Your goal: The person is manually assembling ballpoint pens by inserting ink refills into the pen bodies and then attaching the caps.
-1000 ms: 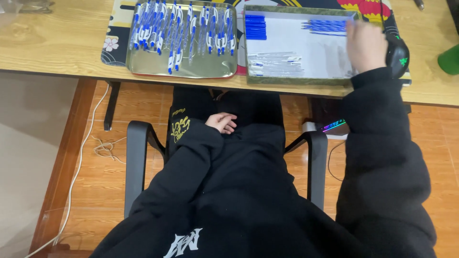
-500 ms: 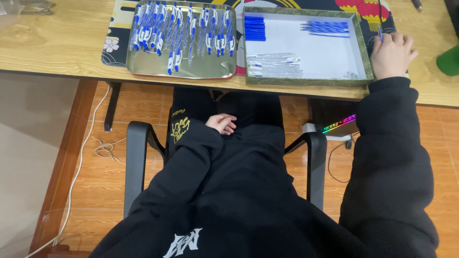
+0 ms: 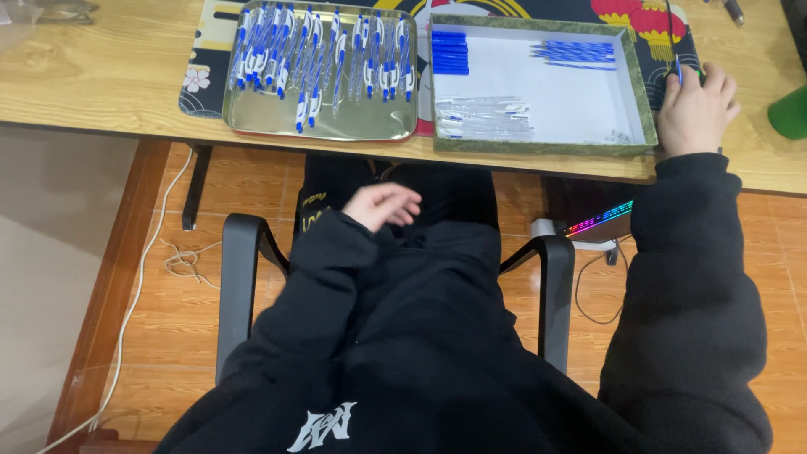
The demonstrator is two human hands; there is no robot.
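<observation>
A wooden desk [image 3: 101,80] was seen across the top of the view, with two trays set side by side on a dark patterned mat [image 3: 197,80]. The green-rimmed tray [image 3: 643,109], the larger, held a stack of blue caps [image 3: 450,52] in its far left corner, a bundle of blue refills [image 3: 573,51] at the far right, and clear pen barrels [image 3: 483,118] near its front edge. The metal tray [image 3: 324,126] to its left was filled with assembled blue-and-white pens [image 3: 324,55] laid in rows. A green object [image 3: 790,111] was cut off by the right edge and could not be identified.

The right hand [image 3: 693,109] was laid on the desk just beside the green-rimmed tray, fingers curled around something hidden beneath it. The left hand [image 3: 382,204] was rested in the lap, loosely curled and empty, well apart from the pens.
</observation>
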